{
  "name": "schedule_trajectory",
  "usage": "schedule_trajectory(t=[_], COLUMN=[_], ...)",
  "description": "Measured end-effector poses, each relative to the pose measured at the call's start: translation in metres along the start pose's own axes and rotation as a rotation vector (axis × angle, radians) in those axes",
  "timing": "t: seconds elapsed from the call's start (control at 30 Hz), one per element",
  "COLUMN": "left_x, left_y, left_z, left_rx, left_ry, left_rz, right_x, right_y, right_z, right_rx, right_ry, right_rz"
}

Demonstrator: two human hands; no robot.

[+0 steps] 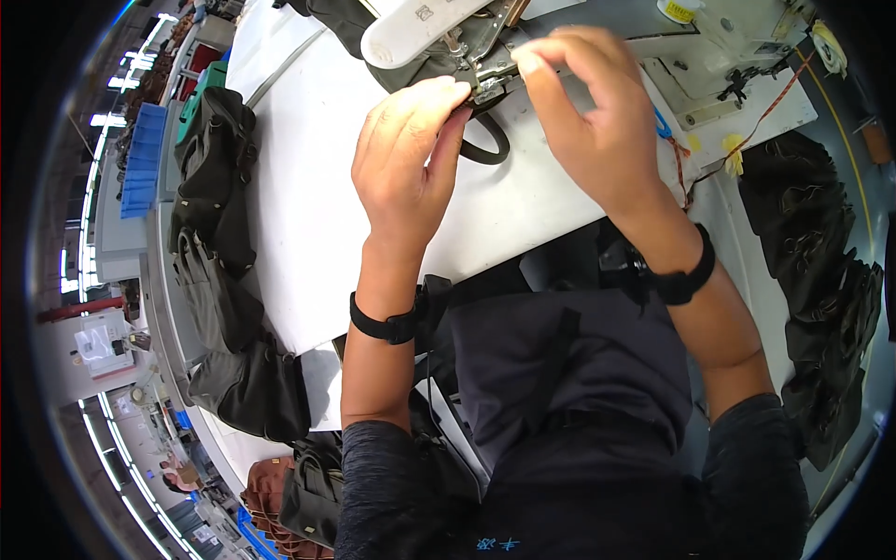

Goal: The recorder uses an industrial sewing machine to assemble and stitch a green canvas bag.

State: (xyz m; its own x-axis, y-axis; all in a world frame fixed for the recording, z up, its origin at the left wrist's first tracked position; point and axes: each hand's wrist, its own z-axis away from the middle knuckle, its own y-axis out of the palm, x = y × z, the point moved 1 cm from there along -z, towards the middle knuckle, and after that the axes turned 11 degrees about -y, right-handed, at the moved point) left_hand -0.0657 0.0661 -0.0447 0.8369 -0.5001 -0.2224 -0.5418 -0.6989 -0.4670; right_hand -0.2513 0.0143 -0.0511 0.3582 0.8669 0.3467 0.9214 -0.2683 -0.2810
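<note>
My left hand [401,159] is curled at the presser foot and needle area of a white sewing machine [411,28], its fingertips closed on something I cannot make out. My right hand [602,131] is raised just right of it, thumb and forefinger pinched beside the machine's metal parts; what they hold, if anything, is too small to tell. A dark looped strap [497,140] hangs over the white tabletop [299,177] beneath the hands. Dark fabric [341,23] lies behind the machine head.
Dark olive bags [215,168] line the table's left side, brown bags [271,495] below. Blue bins [140,159] stand far left, with a person [177,476] beyond. Blue-handled snips [663,126] lie right of my hand. Dark piled pieces [803,299] run down the right.
</note>
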Motion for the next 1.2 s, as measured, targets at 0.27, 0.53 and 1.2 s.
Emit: schedule_trajectory(t=[0.27, 0.53, 1.2], left_x=[0.001, -0.002, 0.000], left_y=[0.000, 0.004, 0.011], left_z=[0.014, 0.016, 0.012], left_rx=[0.006, 0.000, -0.050], left_ry=[-0.074, -0.061, -0.046], left_rz=[0.052, 0.026, -0.031], right_x=[0.016, 0.013, 0.016], right_y=[0.014, 0.015, 0.024], right_z=[0.017, 0.014, 0.018], right_rx=[0.198, 0.198, 0.170], right_ry=[0.741, 0.754, 0.796], right_rz=[-0.963, -0.993, -1.049])
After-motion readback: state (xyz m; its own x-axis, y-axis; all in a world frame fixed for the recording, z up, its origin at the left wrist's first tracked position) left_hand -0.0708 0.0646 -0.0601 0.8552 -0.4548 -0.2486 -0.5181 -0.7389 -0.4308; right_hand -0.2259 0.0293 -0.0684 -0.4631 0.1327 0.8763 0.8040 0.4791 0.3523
